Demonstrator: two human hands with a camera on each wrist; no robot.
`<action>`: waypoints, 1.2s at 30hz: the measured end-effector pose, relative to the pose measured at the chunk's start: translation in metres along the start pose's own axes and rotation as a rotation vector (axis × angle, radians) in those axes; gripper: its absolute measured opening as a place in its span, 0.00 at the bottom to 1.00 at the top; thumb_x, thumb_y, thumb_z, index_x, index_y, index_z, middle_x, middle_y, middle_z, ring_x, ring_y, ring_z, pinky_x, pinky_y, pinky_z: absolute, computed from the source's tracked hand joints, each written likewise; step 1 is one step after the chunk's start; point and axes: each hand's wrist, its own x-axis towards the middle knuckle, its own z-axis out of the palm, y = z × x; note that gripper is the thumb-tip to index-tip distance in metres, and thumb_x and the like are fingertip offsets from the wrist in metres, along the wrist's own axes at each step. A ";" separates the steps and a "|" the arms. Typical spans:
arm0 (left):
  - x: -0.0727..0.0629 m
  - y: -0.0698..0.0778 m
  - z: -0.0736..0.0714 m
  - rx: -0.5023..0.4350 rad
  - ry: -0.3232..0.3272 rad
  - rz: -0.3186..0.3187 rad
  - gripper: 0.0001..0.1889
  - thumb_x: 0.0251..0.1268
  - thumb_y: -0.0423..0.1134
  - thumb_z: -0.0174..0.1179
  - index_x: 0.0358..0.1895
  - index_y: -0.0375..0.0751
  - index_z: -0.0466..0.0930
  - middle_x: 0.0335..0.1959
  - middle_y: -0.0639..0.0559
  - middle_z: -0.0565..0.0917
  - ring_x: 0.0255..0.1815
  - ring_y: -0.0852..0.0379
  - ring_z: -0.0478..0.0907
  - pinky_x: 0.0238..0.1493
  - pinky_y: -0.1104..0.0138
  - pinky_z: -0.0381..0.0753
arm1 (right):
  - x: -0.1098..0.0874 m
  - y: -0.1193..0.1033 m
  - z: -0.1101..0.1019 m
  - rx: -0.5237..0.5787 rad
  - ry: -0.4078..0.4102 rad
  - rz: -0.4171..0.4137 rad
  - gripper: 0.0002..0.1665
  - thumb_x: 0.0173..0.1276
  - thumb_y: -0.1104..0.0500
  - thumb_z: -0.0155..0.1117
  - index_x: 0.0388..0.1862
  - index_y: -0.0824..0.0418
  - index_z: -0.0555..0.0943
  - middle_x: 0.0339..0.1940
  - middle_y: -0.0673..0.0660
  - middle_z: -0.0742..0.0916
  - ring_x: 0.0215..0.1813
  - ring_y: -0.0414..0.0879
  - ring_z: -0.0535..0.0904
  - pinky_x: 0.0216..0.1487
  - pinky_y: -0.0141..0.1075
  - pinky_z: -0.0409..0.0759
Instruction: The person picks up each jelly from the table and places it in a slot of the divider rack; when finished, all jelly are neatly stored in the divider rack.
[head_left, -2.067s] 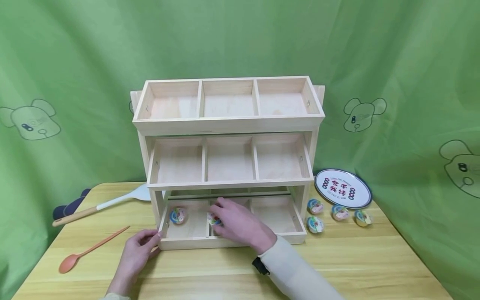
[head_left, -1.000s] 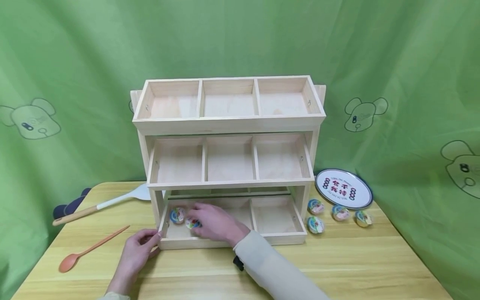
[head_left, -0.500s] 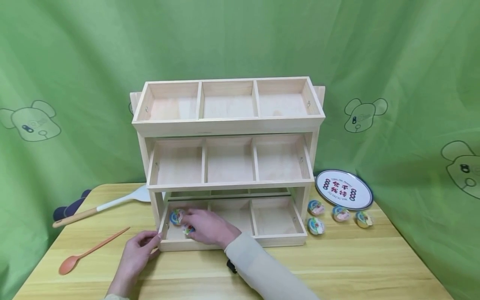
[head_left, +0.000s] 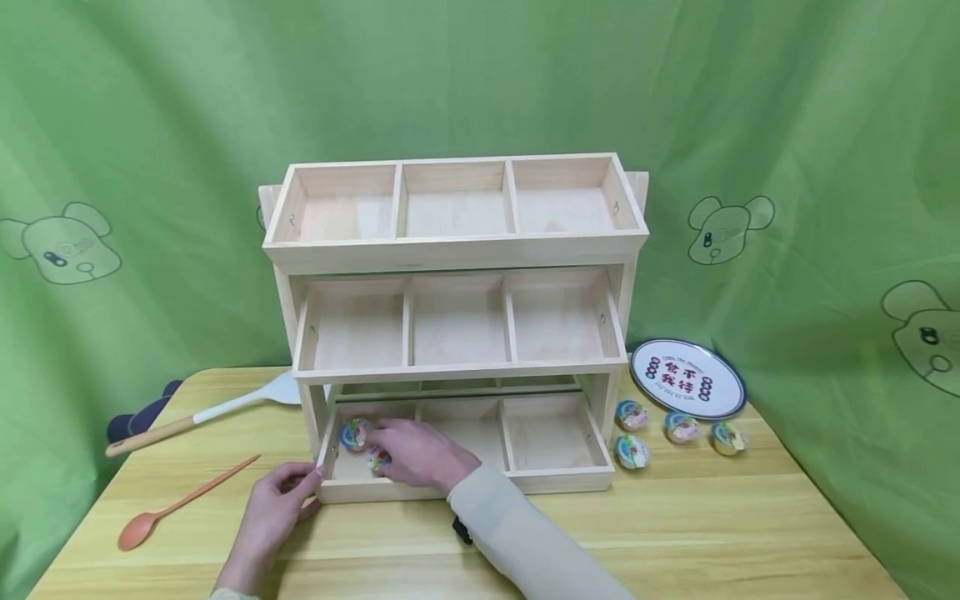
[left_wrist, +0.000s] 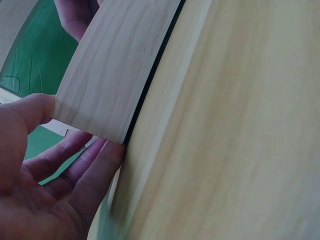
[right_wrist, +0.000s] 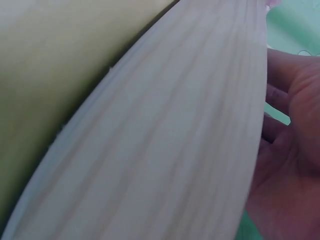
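Observation:
A three-tier wooden rack (head_left: 457, 254) with divided trays stands in the middle of the table. My left hand (head_left: 273, 512) grips the front left corner of its bottom tray (head_left: 525, 482); in the left wrist view the thumb (left_wrist: 35, 107) is at the upper edge and the fingers at the end. Over that tray's left compartment, my right hand (head_left: 420, 454) holds a small jelly cup (head_left: 378, 460), partly covered by the fingers. Just behind it, another jelly cup (head_left: 354, 434) sits in the same compartment. The right wrist view shows the tray's front board (right_wrist: 165, 130), which hides the fingertips.
Several jelly cups (head_left: 632, 452) lie right of the rack, near an oval plate (head_left: 686, 398) with red writing. On the left are an orange spoon (head_left: 142, 529) and a white spatula (head_left: 225, 407) with a wooden handle. A green curtain (head_left: 465, 75) hangs behind.
My right hand has carried the jelly cup from the middle compartment leftward into the left one, then slightly toward the front. Over the last half second it barely moves. The left hand stays put.

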 end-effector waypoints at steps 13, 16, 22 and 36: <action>0.003 -0.002 0.000 0.006 -0.007 -0.009 0.20 0.70 0.34 0.60 0.56 0.20 0.72 0.47 0.39 0.76 0.46 0.51 0.78 0.50 0.64 0.85 | -0.015 0.004 -0.018 0.126 0.021 0.014 0.24 0.65 0.51 0.70 0.60 0.53 0.80 0.66 0.52 0.77 0.64 0.46 0.73 0.67 0.38 0.73; 0.003 -0.002 0.000 0.005 -0.003 -0.009 0.19 0.70 0.34 0.60 0.56 0.21 0.72 0.46 0.39 0.76 0.46 0.51 0.78 0.50 0.64 0.85 | -0.023 0.005 -0.024 0.141 0.027 0.030 0.25 0.66 0.49 0.68 0.61 0.53 0.79 0.67 0.54 0.76 0.65 0.48 0.72 0.68 0.41 0.72; 0.001 0.000 0.000 0.011 0.002 -0.007 0.19 0.70 0.34 0.60 0.55 0.21 0.73 0.45 0.39 0.77 0.44 0.52 0.79 0.49 0.65 0.86 | -0.040 0.014 -0.033 0.166 0.014 0.083 0.27 0.68 0.47 0.66 0.63 0.55 0.78 0.69 0.58 0.74 0.71 0.53 0.66 0.73 0.46 0.64; 0.002 0.000 -0.001 0.015 -0.003 -0.015 0.19 0.70 0.34 0.61 0.55 0.21 0.73 0.44 0.40 0.77 0.43 0.53 0.78 0.49 0.66 0.86 | -0.073 0.021 -0.047 0.070 0.027 0.080 0.25 0.68 0.51 0.66 0.62 0.58 0.78 0.63 0.56 0.78 0.61 0.49 0.76 0.65 0.42 0.76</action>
